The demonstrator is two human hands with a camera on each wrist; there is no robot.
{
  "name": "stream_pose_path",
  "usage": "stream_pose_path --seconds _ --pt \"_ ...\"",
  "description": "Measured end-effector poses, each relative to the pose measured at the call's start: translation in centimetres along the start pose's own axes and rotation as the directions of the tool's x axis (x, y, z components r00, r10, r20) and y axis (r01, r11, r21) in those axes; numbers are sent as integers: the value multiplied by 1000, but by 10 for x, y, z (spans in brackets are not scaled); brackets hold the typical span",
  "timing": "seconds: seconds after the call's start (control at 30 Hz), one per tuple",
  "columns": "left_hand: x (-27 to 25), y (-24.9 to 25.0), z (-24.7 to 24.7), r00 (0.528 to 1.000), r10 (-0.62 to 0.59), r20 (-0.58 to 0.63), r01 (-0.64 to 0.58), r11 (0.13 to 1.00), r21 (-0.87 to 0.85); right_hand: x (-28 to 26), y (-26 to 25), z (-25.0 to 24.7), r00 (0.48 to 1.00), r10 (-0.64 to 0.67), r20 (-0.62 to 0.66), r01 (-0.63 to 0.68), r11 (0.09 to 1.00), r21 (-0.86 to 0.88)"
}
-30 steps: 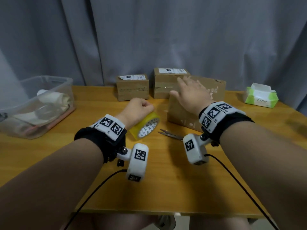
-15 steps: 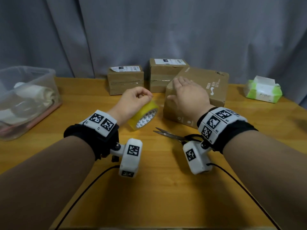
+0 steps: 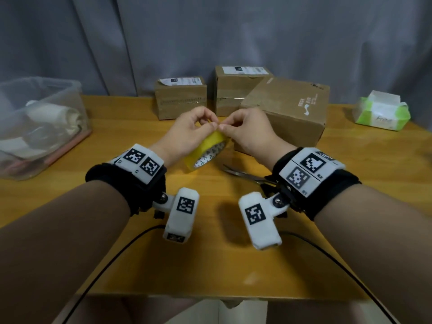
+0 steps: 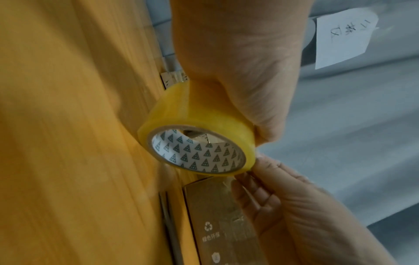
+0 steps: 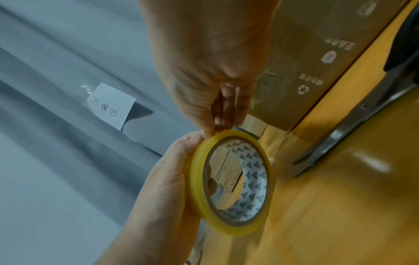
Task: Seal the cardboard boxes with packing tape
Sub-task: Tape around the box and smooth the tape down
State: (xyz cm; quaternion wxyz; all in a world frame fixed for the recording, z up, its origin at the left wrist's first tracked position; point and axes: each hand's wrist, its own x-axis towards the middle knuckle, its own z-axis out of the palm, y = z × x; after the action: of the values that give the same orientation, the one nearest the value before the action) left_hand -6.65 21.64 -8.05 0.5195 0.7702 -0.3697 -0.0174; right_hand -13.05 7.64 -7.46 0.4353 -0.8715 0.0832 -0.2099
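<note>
A yellow tape roll (image 3: 205,148) with a triangle-patterned core hangs above the table, tilted. My left hand (image 3: 207,123) grips it round its outer band; the left wrist view shows the palm wrapped over the tape roll (image 4: 195,125). My right hand (image 3: 224,127) pinches the top rim of the roll with thumb and fingertips (image 5: 217,123); whether a loose tape end is lifted cannot be told. The large cardboard box (image 3: 287,108) stands just right of my hands, with old clear tape on its near face (image 5: 306,53).
Two smaller labelled boxes (image 3: 180,99) (image 3: 233,90) stand at the back by the grey curtain. Scissors (image 3: 245,175) lie on the wooden table under my right wrist. A clear plastic bin (image 3: 39,122) sits far left, a green tissue pack (image 3: 381,111) far right.
My right hand left the top of the large box and came over to the roll's rim. My left hand lifted the roll off the table and raised it toward the right hand.
</note>
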Motion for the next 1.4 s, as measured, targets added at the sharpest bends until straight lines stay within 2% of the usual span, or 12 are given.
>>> stream_pose_path --seconds 0.23,0.33,0.4,0.5,0.6,0.7,0.8,0.9,1.03,1.27,1.4 --pt "-2 6 -3 987 -92 131 85 995 53 0 8 4 1000 -22 -21 15 964 -265" --pt "0 8 -6 988 -71 138 43 980 194 -5 -1 1 996 -77 -50 63 971 -232" --pt "1 5 -8 991 -62 122 27 962 271 -8 -12 -5 992 -124 -26 115 967 -227" --pt "-4 3 -6 989 -32 147 5 984 177 -10 -12 -15 996 -85 -7 83 983 -166" --pt "-5 1 -3 994 -13 107 -5 986 169 -12 -9 -17 998 -47 -32 45 997 -60" --pt "-4 0 0 997 -3 73 -11 982 190 -12 -10 -13 996 -60 -62 59 998 -12" --pt "-5 3 2 999 -34 26 31 993 114 -11 -9 -11 988 -97 -122 93 995 -42" --pt "-6 7 4 999 -50 -20 52 993 109 -15 -10 -11 983 -130 -130 137 989 47" --pt "-9 8 8 999 -27 -22 31 981 193 -14 -9 -13 979 -195 -55 192 980 -52" --pt "-21 15 6 996 90 -22 -77 936 344 -14 -4 -13 993 -114 -28 113 993 -15" --pt "-21 18 -1 992 125 13 -115 862 494 -15 -3 -14 990 -138 -20 132 970 -203"
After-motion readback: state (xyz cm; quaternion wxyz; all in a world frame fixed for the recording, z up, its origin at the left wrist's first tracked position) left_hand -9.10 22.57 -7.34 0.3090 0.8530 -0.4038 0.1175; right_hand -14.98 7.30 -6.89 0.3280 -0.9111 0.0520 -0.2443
